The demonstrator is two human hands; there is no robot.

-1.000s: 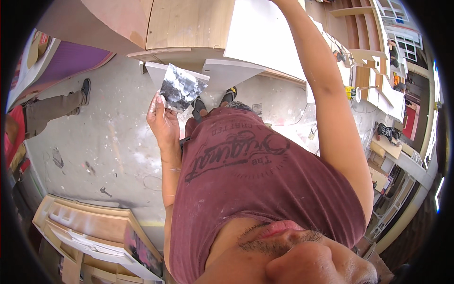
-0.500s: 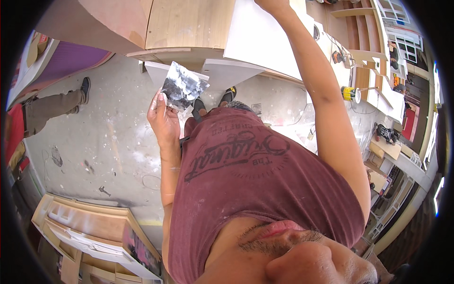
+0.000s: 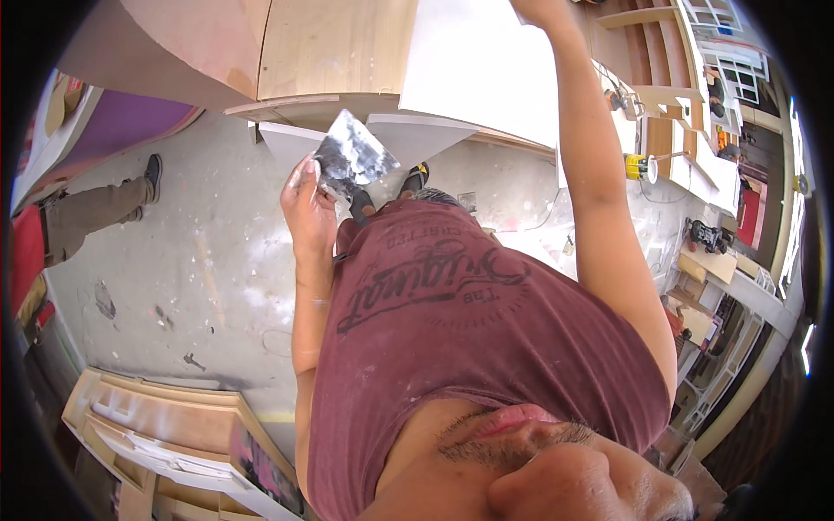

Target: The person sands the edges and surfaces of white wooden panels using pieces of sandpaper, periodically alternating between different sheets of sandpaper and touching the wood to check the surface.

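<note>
My left hand [image 3: 308,204] is closed on the near corner of a thin square plate [image 3: 356,149], dark and smeared with white paste. The plate is tilted and held out at waist height, over the floor and my feet. Pale smears mark the thumb and fingers. My right arm stretches far forward, and my right hand [image 3: 540,10] is over the far right part of a white panel [image 3: 478,74]. The upper edge of the view cuts that hand off, so its fingers and anything in them are hidden.
Bare wood boards [image 3: 334,48] and a pinkish curved panel [image 3: 187,39] adjoin the white panel. A yellow can [image 3: 640,168] stands to the right, near wooden shelving [image 3: 647,52]. Another person's legs [image 3: 104,208] are at the left. Wooden frames [image 3: 165,417] lie behind me at lower left.
My right hand has shifted to the right along the far edge. My left hand and the plate have moved slightly right, and the plate has turned a little.
</note>
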